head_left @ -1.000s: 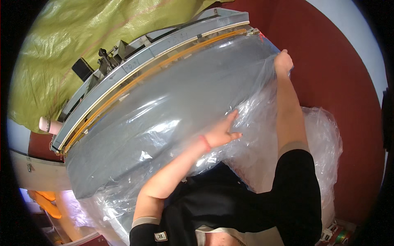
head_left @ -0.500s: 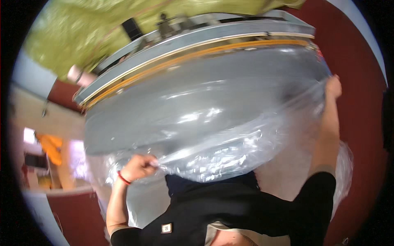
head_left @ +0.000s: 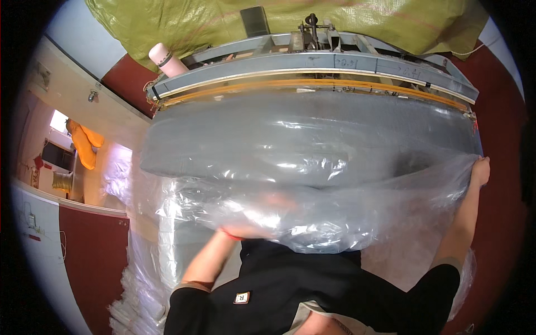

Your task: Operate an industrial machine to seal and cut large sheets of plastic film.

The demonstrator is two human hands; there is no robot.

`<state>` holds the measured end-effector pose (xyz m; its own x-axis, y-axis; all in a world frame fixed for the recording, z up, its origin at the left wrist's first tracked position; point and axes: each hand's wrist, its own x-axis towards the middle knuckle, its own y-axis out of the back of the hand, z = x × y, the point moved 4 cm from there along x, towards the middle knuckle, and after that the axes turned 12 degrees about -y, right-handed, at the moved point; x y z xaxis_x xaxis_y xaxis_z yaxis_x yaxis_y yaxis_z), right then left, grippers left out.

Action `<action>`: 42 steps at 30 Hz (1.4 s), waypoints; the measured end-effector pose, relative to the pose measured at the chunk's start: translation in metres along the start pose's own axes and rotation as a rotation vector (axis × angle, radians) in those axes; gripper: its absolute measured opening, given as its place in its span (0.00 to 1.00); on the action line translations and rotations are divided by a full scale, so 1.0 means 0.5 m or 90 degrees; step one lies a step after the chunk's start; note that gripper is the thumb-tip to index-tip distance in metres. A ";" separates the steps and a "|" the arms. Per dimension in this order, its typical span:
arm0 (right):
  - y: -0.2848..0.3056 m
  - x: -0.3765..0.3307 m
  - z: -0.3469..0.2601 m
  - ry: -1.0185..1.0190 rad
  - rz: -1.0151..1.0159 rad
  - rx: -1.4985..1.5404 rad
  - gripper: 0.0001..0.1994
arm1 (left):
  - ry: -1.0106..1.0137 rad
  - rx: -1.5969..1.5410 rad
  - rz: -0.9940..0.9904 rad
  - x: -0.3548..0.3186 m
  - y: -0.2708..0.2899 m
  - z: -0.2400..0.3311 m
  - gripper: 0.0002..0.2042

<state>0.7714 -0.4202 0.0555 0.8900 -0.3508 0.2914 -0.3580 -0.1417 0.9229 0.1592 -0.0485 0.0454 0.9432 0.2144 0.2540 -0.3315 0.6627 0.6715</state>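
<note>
A long grey block, like a mattress or thick cushion (head_left: 234, 134), lies across in front of me under clear plastic film (head_left: 329, 234). Its near edge bulges toward my waist, where the film hangs loose and creased. On the far right, my right hand (head_left: 482, 169) is closed on the film's edge and pulls it taut at the block's corner. My left hand (head_left: 249, 229), with a red band at the wrist, reaches in beneath the film near the middle. Its fingers show only as a blur through the plastic, so their grip is unclear.
Behind the block runs a grey metal frame (head_left: 268, 62) with an orange strip (head_left: 312, 84) along it. A pink bottle (head_left: 167, 60) stands at its left end; a yellow-green sheet (head_left: 184, 22) hangs behind. More crumpled film (head_left: 137, 290) trails at lower left, near a doorway.
My left hand has moved right and gone under the film; before, it pinched the film's edge outside. The right hand still grips its edge. The whole view has turned and shifted.
</note>
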 end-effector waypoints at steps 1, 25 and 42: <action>-0.003 0.000 -0.004 0.006 0.002 0.004 0.15 | 0.086 -0.169 -0.189 -0.025 -0.092 -0.054 0.19; -0.041 0.052 0.051 -0.023 0.008 -0.035 0.18 | 0.288 1.059 0.004 -0.026 0.601 -0.078 0.07; -0.079 0.121 0.124 -0.043 -0.019 0.219 0.20 | 0.055 0.484 0.056 0.104 0.356 -0.282 0.17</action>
<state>0.8220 -0.4934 0.0208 0.8847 -0.4012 0.2374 -0.4166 -0.4519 0.7888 0.1527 0.1817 0.0802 0.9006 0.3192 0.2949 -0.3018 -0.0286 0.9529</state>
